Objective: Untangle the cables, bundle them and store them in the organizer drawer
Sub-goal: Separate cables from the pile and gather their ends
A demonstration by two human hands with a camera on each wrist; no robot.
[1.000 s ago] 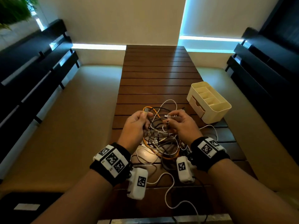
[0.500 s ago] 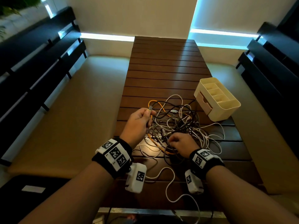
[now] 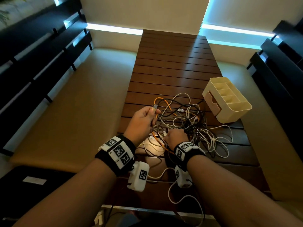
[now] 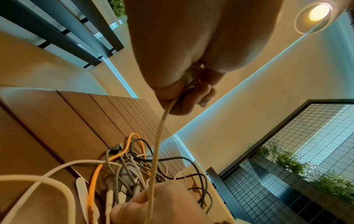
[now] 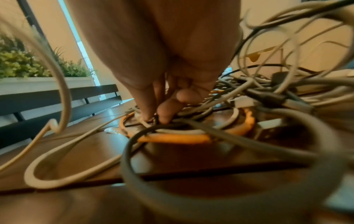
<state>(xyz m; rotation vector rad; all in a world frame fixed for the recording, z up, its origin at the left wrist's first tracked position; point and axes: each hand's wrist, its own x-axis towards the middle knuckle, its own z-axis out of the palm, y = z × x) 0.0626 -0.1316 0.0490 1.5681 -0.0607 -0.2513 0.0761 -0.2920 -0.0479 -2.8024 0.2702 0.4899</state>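
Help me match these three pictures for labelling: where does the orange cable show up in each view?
Head: orange cable loops at the pile's far left, beside the left hand.
Left wrist: orange cable, lower centre, on the table.
Right wrist: orange cable, centre, curving below the right hand.
Shared landmark: cream organizer.

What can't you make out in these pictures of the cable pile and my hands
- Which cable the right hand pinches: blurred in the right wrist view, fingers buried in the cable tangle in the head view.
- Where the pale cable held by the left hand ends: lost in the tangle.
- Inside of the organizer's drawer: shut.
- Lower loop of a white cable: runs off the table's near edge.
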